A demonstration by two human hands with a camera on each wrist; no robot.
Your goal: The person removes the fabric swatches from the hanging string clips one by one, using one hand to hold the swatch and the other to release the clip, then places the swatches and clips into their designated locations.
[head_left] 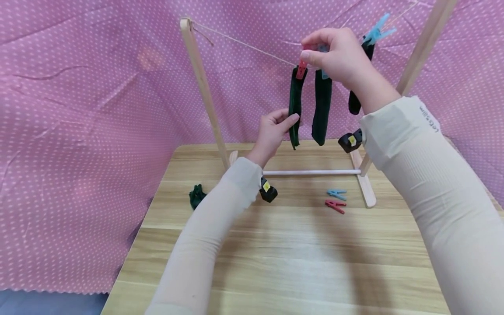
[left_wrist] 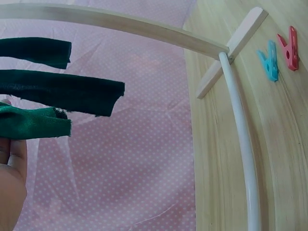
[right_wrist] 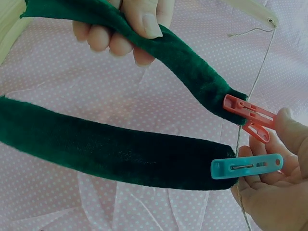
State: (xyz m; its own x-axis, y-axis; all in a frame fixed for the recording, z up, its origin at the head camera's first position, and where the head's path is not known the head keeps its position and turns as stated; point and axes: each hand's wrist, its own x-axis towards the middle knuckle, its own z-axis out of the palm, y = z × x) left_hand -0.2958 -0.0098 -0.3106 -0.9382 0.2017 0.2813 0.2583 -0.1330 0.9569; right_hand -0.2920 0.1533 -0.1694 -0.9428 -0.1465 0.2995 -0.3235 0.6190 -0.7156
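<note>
My right hand (head_left: pixel 344 57) pinches the handle end of a red clothespin (right_wrist: pixel 248 109), which bites the top of a dark green velvet strip (head_left: pixel 295 94) at the string. Lower down the same strip, my left hand (head_left: pixel 271 133) holds it between thumb and fingers. Just right of it hangs a second green strip (head_left: pixel 322 109), fixed to the string by a blue clothespin (right_wrist: pixel 248 166) close beside my right fingers. A third strip (head_left: pixel 355 103) hangs farther right under another blue clothespin (head_left: pixel 378 30), partly hidden behind my right hand and wrist.
The string (head_left: pixel 244 43) runs between a left wooden post (head_left: pixel 202 87) and a right one (head_left: pixel 427 46). A white rod (head_left: pixel 311 172) joins their feet. On the table lie a blue clothespin (head_left: pixel 336 194), a red one (head_left: pixel 335 205) and bunched green cloth (head_left: pixel 196 196).
</note>
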